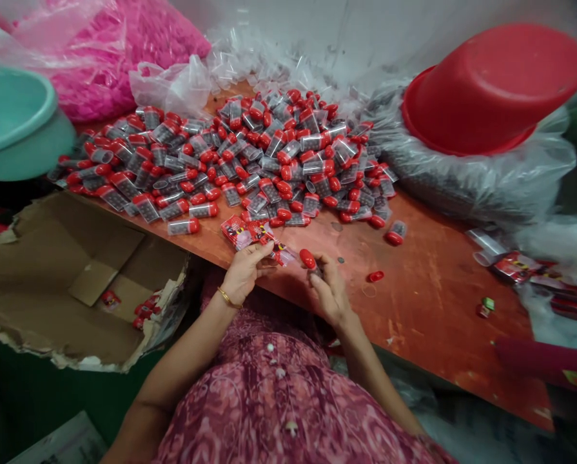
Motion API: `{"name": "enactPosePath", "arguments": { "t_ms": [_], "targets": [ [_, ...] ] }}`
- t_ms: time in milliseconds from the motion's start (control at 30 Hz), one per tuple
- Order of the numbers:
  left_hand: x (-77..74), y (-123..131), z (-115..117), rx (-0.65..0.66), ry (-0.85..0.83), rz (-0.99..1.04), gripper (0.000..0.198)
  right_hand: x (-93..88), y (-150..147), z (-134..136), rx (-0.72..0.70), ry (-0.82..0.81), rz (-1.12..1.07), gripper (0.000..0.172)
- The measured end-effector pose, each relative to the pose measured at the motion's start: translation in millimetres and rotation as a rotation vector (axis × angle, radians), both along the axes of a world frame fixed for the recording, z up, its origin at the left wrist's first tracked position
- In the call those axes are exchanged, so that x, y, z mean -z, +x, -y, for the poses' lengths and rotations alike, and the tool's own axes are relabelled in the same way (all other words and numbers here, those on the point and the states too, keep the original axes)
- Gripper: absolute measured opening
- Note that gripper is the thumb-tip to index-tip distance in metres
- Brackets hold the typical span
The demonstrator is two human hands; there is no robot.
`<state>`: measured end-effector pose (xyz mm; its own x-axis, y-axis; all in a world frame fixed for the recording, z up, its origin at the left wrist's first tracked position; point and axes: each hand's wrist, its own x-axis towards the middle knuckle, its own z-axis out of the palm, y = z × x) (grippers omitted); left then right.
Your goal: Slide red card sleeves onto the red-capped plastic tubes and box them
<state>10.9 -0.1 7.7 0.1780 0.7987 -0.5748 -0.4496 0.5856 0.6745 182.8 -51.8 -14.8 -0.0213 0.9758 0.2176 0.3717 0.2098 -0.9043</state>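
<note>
Left hand (244, 274): thumb pressed toward the fingers, pinching printed wrappers (240, 233) at the tabletop's near edge
Right hand (332, 293): thumb and fingers curled round a red-capped container (308, 259), its body mostly hidden by the grip
Container to wrapper: container just right of the wrappers' clear free end, much nearer the right hand; its long axis seems to slant, red end up and toward the left hand; whether they touch, I cannot tell
Cardboard box (37, 277): left of the left hand, beside the tabletop (443, 316)
Loose red cap (376, 276): on the tabletop, right of the right hand
Container pile (269, 145): heaped beyond both hands
Red tub (491, 90): far right, upturned on a filled clear bag (467, 180)
</note>
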Motion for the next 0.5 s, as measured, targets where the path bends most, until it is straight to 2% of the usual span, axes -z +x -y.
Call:
{"name": "enactPosePath", "arguments": {
  "t_ms": [100, 200, 367, 500],
  "targets": [
    [-0.1, -0.4, -0.3, -0.003, -0.022, 0.031, 0.030, -5.9, 10.8, 7.0, -0.100, 0.220, 0.273, 0.038],
    [-0.7, -0.8, -0.5, 0.005, -0.015, 0.035, 0.029, -13.0, 12.9, 8.4, -0.145, 0.349, 0.413, 0.041],
    [-1.2, -1.8, 1.5, 0.010, 0.018, 0.050, 0.030, -18.1, 8.9, 6.4, -0.185, 0.383, 0.500, 0.040],
    [-0.9, -1.3, 4.2, 0.031, 0.037, 0.050, 0.030, -15.6, 7.2, 5.3, -0.158, 0.378, 0.505, 0.040]
  ]
}}
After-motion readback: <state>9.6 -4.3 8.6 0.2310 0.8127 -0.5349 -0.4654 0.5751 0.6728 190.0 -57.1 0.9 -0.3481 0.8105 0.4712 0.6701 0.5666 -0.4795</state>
